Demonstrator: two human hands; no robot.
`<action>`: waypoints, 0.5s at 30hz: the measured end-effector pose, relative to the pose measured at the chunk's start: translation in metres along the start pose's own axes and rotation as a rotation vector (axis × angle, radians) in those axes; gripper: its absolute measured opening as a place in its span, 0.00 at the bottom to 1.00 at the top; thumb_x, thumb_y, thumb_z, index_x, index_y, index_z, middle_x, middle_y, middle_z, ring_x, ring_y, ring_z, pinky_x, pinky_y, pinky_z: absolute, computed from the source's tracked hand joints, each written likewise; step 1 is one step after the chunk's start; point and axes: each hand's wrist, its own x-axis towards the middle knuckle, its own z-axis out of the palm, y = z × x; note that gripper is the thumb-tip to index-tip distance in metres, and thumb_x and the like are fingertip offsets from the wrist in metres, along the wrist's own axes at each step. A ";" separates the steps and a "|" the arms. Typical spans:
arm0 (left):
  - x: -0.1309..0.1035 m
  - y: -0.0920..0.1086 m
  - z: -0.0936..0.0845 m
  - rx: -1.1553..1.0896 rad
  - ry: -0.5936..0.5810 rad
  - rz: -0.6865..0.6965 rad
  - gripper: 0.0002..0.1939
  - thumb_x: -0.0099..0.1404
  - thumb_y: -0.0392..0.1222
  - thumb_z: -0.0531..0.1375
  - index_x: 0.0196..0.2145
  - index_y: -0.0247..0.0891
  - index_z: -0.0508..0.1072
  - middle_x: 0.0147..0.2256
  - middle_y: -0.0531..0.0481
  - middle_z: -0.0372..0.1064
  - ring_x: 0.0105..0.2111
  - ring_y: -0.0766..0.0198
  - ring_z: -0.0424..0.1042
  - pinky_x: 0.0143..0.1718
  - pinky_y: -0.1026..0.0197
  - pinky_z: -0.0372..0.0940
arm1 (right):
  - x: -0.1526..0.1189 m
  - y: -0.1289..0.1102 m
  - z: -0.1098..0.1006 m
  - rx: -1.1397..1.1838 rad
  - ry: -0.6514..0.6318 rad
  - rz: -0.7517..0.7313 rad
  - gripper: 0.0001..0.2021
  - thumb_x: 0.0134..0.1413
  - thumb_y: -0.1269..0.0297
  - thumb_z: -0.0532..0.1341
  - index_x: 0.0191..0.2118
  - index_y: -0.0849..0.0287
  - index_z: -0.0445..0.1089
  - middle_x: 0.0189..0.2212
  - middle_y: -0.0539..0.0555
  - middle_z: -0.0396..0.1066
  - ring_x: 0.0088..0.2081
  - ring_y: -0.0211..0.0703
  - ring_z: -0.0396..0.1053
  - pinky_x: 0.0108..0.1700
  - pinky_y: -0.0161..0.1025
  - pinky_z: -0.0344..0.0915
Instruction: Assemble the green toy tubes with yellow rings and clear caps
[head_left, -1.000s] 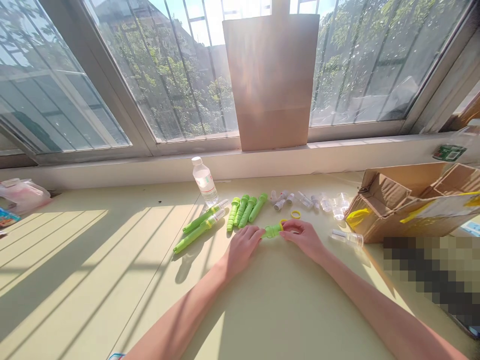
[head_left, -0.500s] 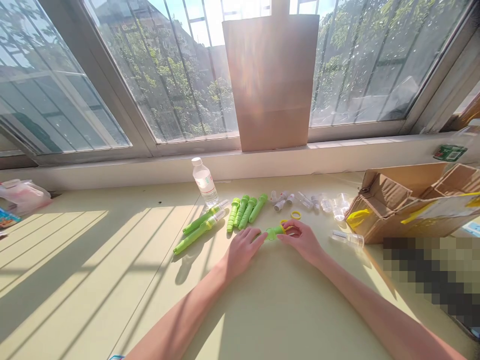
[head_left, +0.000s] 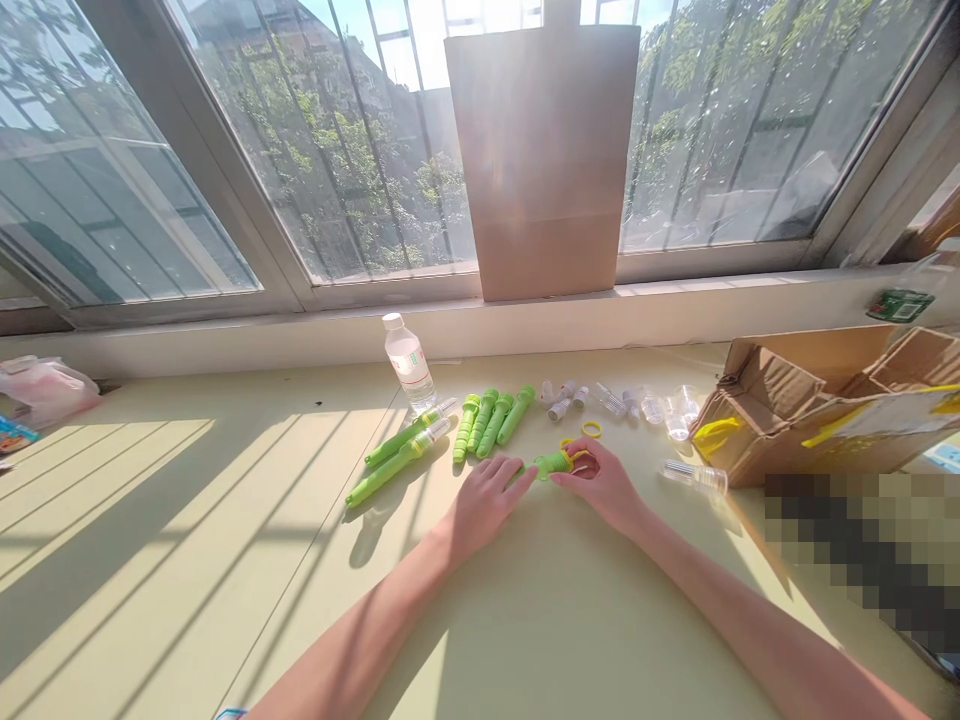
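Note:
Between my two hands lies a light-green plastic tube with a ridged, threaded end. My left hand is closed around the left part of the tube, its fingers hiding that end. At the tube's right end, my right hand pinches a thin yellow ring; whether the ring sits fully around the thread cannot be told. A second yellow ring lies just beyond my right fingers. Several green tubes rest side by side behind my left hand. Left of it are two green tubes with clear tips.
A water bottle stands near the sill. Small clear plastic caps lie scattered at the back right, and a clear ribbed cap is nearer. An opened cardboard box stands at the right. A cardboard sheet leans against the window.
My right thumb and fingers have shifted slightly at the ring end, exposing a little more of the green thread. My left hand stays where it was.

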 end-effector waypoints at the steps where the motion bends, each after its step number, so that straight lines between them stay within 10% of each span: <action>1: 0.000 0.000 0.000 0.018 0.012 0.009 0.25 0.65 0.25 0.49 0.58 0.39 0.65 0.43 0.44 0.71 0.41 0.56 0.71 0.39 0.55 0.66 | 0.000 0.000 0.000 0.000 0.000 -0.001 0.22 0.39 0.49 0.74 0.34 0.53 0.65 0.45 0.53 0.72 0.35 0.42 0.74 0.37 0.42 0.72; 15: -0.001 0.001 0.002 0.002 0.042 -0.001 0.24 0.67 0.27 0.48 0.58 0.39 0.66 0.44 0.43 0.71 0.42 0.56 0.71 0.40 0.55 0.66 | 0.001 0.004 -0.001 -0.015 -0.009 0.013 0.23 0.38 0.49 0.74 0.36 0.52 0.65 0.43 0.53 0.74 0.35 0.45 0.75 0.36 0.42 0.72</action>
